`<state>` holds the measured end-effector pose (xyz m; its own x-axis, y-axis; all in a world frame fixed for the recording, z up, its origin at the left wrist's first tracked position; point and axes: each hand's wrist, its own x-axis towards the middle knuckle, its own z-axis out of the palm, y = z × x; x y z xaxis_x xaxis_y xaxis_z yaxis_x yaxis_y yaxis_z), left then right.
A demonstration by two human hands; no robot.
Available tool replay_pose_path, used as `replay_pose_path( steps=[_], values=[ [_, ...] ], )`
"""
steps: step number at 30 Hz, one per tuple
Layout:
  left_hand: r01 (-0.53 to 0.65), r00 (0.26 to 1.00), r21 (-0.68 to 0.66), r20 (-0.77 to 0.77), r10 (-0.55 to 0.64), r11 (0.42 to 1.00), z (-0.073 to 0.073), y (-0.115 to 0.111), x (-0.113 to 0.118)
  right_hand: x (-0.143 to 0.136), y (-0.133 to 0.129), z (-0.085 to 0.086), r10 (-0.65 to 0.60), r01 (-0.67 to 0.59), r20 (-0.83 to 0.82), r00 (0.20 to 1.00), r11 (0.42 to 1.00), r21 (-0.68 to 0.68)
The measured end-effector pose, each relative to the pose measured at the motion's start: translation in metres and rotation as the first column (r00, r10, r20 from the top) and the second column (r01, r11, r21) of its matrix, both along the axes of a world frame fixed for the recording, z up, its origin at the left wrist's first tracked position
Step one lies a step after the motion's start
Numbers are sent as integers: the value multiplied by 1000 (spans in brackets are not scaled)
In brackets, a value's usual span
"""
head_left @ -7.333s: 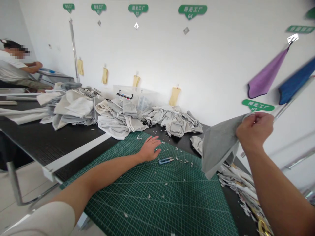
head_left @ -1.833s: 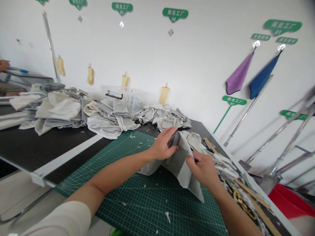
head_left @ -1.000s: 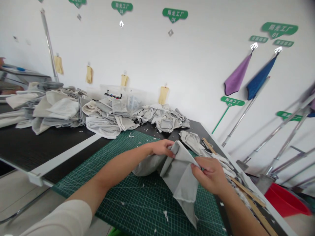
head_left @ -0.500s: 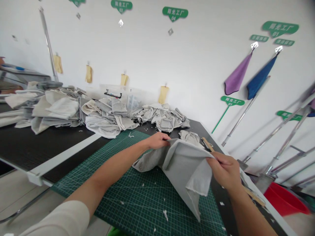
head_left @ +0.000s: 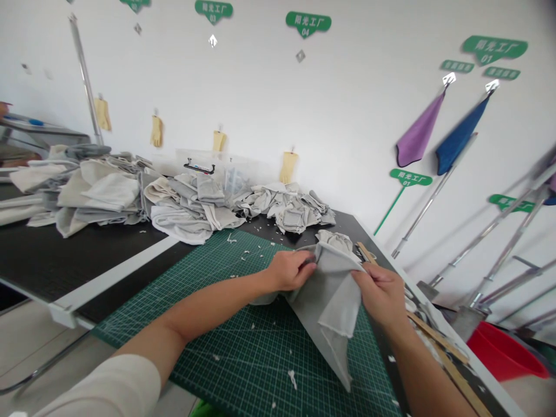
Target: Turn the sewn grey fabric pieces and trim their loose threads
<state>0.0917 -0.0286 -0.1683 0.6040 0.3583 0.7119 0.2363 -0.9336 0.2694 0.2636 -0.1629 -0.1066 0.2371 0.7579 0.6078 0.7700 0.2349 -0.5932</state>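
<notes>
A grey piece of fabric (head_left: 334, 289) with a frayed lower edge hangs between my two hands over the green cutting mat (head_left: 234, 347). My left hand (head_left: 292, 270) is closed on its upper left edge, fingers curled with the thumb toward the right. At the upper right corner, my right hand (head_left: 382, 291) pinches the same fabric. Its lower point dangles close to the mat, and part of it bunches behind my left hand. White scraps (head_left: 292, 379) are scattered over the mat.
Piles of grey and off-white cloth (head_left: 104, 191) fill the back left of the black table (head_left: 130, 255). A crumpled grey heap (head_left: 299, 208) and a clear plastic box (head_left: 243, 165) stand behind. Wooden strips (head_left: 443, 341) lie along the right edge. A red basin (head_left: 504, 353) sits below.
My left hand has moved right and slightly down, nearer my right hand. My right hand has shifted a little left. The fabric between them is less stretched.
</notes>
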Motion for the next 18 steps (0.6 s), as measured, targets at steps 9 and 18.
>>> replay_pose_path(
  steps=[9, 18],
  values=[
    [-189, 965, -340, -237, 111, 921, 6, -4, 9, 2, 1, -1, 6, -5, -39, 999, 1000, 23],
    [-315, 947, -317, -48, 316, 895, 41, 31, -14, 42, -3, 11, -239, 266, -220, 946, 959, 102]
  ],
)
